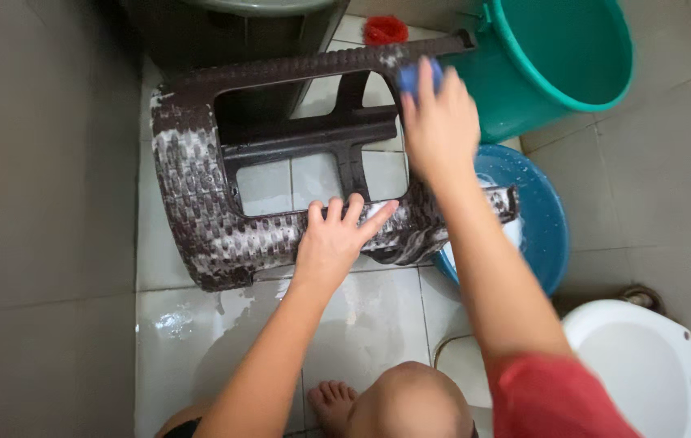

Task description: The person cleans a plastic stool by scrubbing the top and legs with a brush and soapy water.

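**mossy_tiles:** Which way is that thing lying, and which hand is doing what?

**me:** The dark brown woven-pattern plastic stool (207, 203) is tipped on its side on the wet white tile floor (199, 324), streaked with suds. Its long axis runs roughly 9 to 3 o'clock across my view, seat end at 9, leg ends at 3. My left hand (335, 239) lies flat on the near leg, fingers spread and uncurled, pressing down rather than gripping anything. My right hand (441, 122) is up at 1 o'clock from it, on the far leg, closed around a small blue scrubbing sponge (417, 77).

**mossy_tiles:** So which hand is closer to the leg tips?

**me:** The right one. The tip of the far leg is just past the sponge towards 2 o'clock. A teal plastic bucket (564, 57) sits beyond that, and a blue plastic basin (540, 219) is at 3 o'clock, just beside the near leg's tip.
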